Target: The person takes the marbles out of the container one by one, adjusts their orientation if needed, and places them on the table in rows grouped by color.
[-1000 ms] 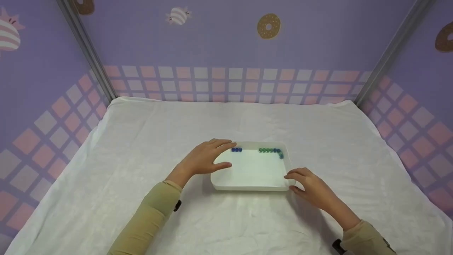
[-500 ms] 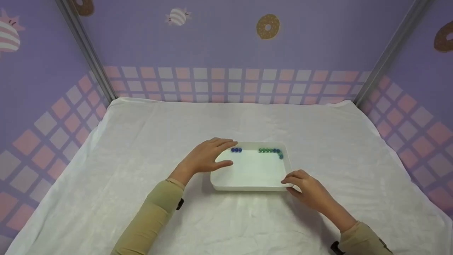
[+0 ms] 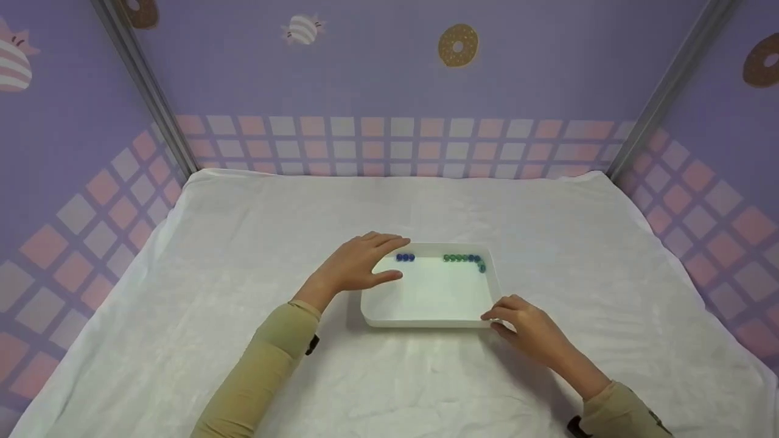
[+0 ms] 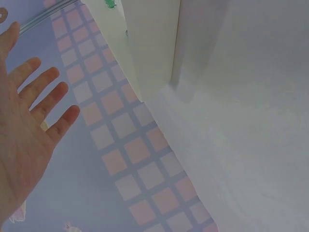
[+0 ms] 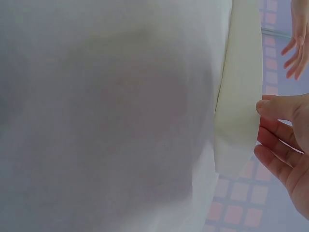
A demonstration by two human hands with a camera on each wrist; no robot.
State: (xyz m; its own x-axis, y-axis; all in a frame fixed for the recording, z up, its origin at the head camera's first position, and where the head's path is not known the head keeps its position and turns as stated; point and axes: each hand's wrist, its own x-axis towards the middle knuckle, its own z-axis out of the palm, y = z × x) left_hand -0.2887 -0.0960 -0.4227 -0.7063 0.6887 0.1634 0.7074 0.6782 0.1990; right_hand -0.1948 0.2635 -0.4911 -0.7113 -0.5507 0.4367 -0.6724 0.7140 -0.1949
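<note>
A shallow white tray (image 3: 432, 324) holds small round marbles along its far side. Several green marbles (image 3: 455, 258) and some blue ones line the back right and bend round that corner. At the back left sit three blue marbles (image 3: 405, 257). My left hand (image 3: 359, 264) is over the tray's left side, its fingers and thumb spread and holding nothing; in the left wrist view the left hand (image 4: 24, 125) has straight, parted fingers. At the near right corner my right hand (image 3: 535, 331) pinches the tray's rim, with the thumb (image 5: 271, 107) on the outer wall in the right wrist view.
A white cloth (image 3: 292, 207) with soft wrinkles covers the table under the tray. Purple wall panels (image 3: 377, 67) with pink and white checks enclose the back and both sides. Grey metal posts (image 3: 146, 91) stand at the back corners.
My right hand has slid slightly left and toward the near right corner of the tray. The left hand has risen slightly in the view, fingers still spread. The marbles keep their arrangement.
</note>
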